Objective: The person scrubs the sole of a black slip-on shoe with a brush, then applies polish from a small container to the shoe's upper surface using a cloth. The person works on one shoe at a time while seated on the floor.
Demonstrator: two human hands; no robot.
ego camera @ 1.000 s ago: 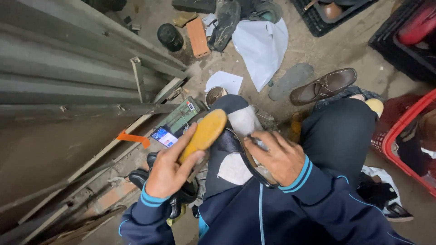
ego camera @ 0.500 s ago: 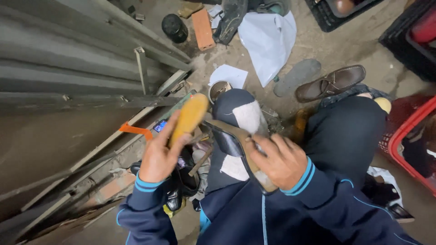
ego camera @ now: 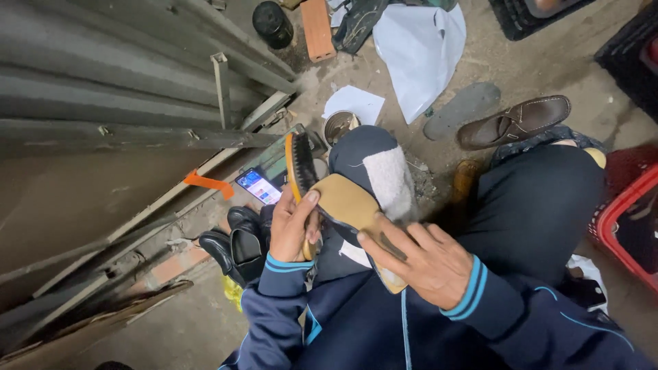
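Center of the frame, over the knee: left hand grips a yellow-backed shoe brush with bristles against a dark shoe, which the right hand clamps sole-up. Looks like mid-brushing; the next stroke probably needs that shoe held steady.

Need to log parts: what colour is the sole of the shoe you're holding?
Tan, with a dark mark; the sole shows best in the head view.
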